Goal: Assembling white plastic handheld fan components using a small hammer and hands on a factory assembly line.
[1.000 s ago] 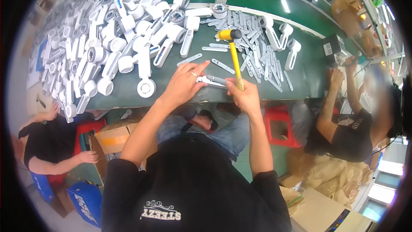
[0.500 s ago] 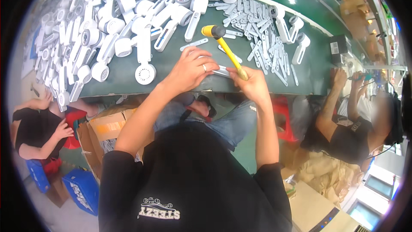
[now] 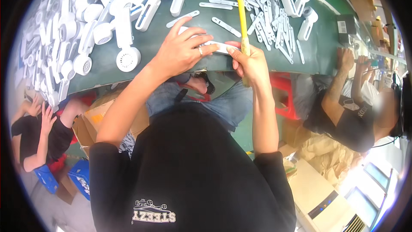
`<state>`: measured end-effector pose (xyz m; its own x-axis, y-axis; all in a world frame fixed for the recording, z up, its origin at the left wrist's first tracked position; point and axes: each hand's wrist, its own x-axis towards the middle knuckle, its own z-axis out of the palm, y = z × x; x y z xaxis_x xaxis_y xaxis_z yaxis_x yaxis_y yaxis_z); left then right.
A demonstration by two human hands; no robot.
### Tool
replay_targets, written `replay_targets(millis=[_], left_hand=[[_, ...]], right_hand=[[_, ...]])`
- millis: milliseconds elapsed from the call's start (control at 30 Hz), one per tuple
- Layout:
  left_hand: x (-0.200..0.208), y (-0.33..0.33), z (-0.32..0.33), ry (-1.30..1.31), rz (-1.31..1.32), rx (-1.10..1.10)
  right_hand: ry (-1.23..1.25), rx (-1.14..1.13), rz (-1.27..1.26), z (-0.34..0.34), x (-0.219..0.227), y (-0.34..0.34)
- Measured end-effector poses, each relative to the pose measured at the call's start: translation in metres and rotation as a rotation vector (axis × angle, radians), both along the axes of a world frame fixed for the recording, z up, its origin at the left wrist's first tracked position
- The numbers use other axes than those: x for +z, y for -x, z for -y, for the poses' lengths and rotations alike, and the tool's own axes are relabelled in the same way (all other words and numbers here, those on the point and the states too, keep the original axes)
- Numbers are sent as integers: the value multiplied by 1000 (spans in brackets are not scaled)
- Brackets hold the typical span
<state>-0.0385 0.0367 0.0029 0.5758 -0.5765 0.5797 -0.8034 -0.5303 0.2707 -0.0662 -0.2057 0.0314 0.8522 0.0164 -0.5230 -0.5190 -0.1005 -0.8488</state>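
Observation:
A long white plastic part [image 3: 221, 47] lies between my two hands over the green table's front edge. My left hand [image 3: 180, 53] covers one end of it, fingers bent over it; a bit of white shows behind the knuckles. My right hand [image 3: 252, 61] is closed round the yellow handle of a small mallet [image 3: 243, 19], its black-and-yellow head up and away from me. The right thumb and a finger also pinch the near end of the white part. Several flat grey-white strips [image 3: 226, 26] lie just beyond my hands.
White handheld fans [image 3: 128, 59] are heaped over the left of the green table [image 3: 171, 69]. A pile of strips [image 3: 270, 21] and a few fan bodies [image 3: 307, 23] lie at the right. One co-worker [image 3: 343, 114] sits at right, another [image 3: 40, 133] at left. Cardboard boxes [image 3: 96, 118] stand below.
The mallet has turned more upright in my right hand. The thumb has come onto the white part. The whole view has shifted, and the left co-worker's hand has risen.

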Motion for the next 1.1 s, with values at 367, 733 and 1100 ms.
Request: replay_targets(millis=[367, 733, 1100], left_hand=[[-1, -10, 5, -62, 34, -88], [-2, -13, 9, -42, 46, -92], [-1, -11, 9, -27, 14, -85]], right_hand=[[-62, -186, 240, 3, 24, 89], [364, -32, 180, -8, 17, 162], [485, 29, 167, -7, 36, 170]])
